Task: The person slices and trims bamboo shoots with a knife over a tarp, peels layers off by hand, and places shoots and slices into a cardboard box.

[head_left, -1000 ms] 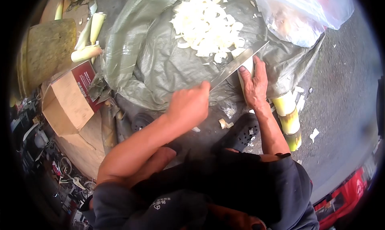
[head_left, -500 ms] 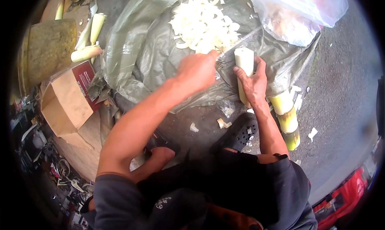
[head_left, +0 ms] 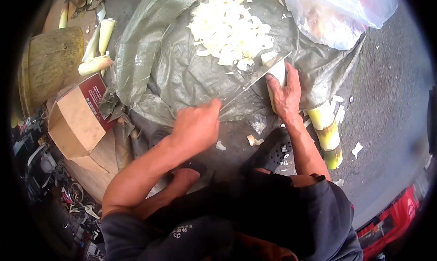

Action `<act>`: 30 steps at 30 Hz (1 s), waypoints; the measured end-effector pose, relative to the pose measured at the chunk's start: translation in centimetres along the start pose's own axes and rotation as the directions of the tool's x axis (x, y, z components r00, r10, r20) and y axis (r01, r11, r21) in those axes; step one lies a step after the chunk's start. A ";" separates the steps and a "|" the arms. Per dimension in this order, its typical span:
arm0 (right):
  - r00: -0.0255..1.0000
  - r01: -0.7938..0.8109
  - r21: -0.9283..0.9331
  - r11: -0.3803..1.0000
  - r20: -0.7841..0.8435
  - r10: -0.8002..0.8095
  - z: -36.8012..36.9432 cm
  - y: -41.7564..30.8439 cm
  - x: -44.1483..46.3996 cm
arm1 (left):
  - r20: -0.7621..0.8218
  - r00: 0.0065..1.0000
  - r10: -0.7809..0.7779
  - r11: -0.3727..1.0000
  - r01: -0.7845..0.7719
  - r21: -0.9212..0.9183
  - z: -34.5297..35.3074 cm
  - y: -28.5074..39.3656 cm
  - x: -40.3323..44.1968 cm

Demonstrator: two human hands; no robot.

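My left hand (head_left: 200, 124) is closed around the handle of a long knife (head_left: 257, 77). Its blade slants up and to the right, crossing the top of a pale peeled bamboo shoot (head_left: 278, 74). The shoot stands tilted near the edge of a grey-green woven sack (head_left: 191, 86). My right hand (head_left: 287, 95) grips the shoot from the right, thumb on the near side and fingers partly hidden behind it. Just beyond the blade lies a pile of white bamboo shoot slices (head_left: 232, 29) on the sack.
Segmented bamboo shoot pieces (head_left: 327, 133) lie right of my right forearm. A clear plastic bag (head_left: 337, 20) sits at the upper right. To the left are a yellowish bucket (head_left: 52, 63), a cardboard box (head_left: 77, 120) and several uncut shoots (head_left: 105, 36). Scraps dot the ground.
My left hand has drawn back down and to the left with the knife, and the blade now crosses the shoot's top. My right hand keeps its hold on the shoot.
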State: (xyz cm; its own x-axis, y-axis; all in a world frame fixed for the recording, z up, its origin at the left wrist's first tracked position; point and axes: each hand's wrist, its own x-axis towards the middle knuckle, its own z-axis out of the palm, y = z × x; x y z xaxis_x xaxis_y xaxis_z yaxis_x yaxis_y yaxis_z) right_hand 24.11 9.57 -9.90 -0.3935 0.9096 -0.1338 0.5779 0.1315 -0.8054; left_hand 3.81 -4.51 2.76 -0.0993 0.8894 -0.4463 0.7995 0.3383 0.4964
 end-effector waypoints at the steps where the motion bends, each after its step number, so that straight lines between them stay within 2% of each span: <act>1: 1.000 -0.005 0.007 1.000 0.014 0.005 -0.1 0.0 0.0 | 0.022 1.000 -0.009 1.000 0.009 -0.016 -0.1 0.0 0.5; 5: 0.999 -0.013 0.009 1.000 0.045 0.012 -0.6 -0.5 0.3 | 0.066 0.997 -0.044 0.998 0.048 -0.046 0.7 0.8 3.4; 9: 0.999 -0.020 0.039 0.999 0.040 0.019 -0.3 0.2 0.2 | 0.012 1.000 -0.012 1.000 0.012 -0.021 2.6 1.6 8.1; 12: 0.997 -0.027 -0.029 0.999 0.076 0.030 -0.6 -0.5 0.4 | 0.017 1.000 -0.009 1.000 0.008 0.009 2.8 1.8 10.3; 15: 0.987 -0.095 0.039 0.995 0.133 0.089 -1.8 -2.5 1.0 | 0.022 1.000 -0.017 0.999 0.016 0.030 2.3 1.5 10.0; 16: 0.977 -0.190 0.209 0.959 0.139 0.163 -1.8 -2.5 1.2 | 0.027 0.999 -0.035 0.999 0.034 0.015 1.7 1.3 9.8; 18: 0.930 -0.368 0.513 0.775 0.195 0.313 -2.1 -2.1 1.3 | 0.035 0.996 -0.077 0.997 0.078 -0.023 1.2 0.3 8.9; 19: 0.880 -0.475 0.541 0.694 0.289 0.376 -3.3 -2.4 1.7 | 0.030 0.994 -0.101 0.994 0.102 -0.044 1.1 -0.4 8.2; 20: 0.890 -0.450 0.685 0.573 0.285 0.357 -3.0 -1.8 1.9 | 0.017 0.993 -0.121 0.991 0.122 -0.063 0.8 -1.2 7.7; 25: 0.849 -0.433 0.876 0.212 0.317 0.422 -2.6 -1.7 3.2 | 0.076 0.978 -0.193 0.970 0.202 -0.136 -0.9 -1.4 4.2; 28: 0.811 -0.500 0.863 0.076 0.436 0.391 -3.5 -1.9 3.6 | 0.082 0.969 -0.231 0.932 0.245 -0.269 0.0 -2.1 2.5; 30: 0.822 -0.487 0.870 0.081 0.425 0.379 -3.5 -1.5 3.7 | 0.115 0.958 -0.263 0.881 0.287 -0.377 0.7 -2.4 1.9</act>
State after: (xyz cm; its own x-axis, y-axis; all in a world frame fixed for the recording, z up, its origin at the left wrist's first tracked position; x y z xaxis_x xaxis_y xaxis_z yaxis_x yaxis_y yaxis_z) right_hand 24.32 14.17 -7.17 -0.4081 0.6303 -0.6605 -0.3839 -0.7749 -0.5022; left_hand 2.13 -3.89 0.19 -0.2372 0.7278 -0.6435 0.4519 0.6690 0.5901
